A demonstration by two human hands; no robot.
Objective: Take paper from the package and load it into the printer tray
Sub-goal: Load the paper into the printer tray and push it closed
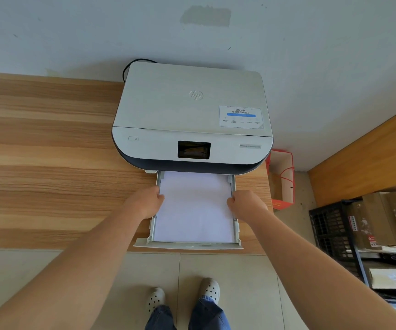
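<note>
Paper point(193, 208) is seen lying flat as a white stack inside the printer tray point(187, 245), which is pulled out from under the printer point(192, 115) on the wooden counter point(49, 151). Left hand point(146, 202) is curled at the tray's left side rail, its grip closed on the rail beside the stack edge. Right hand point(245, 203) is curled likewise at the right rail, grip closed there. No package is seen.
</note>
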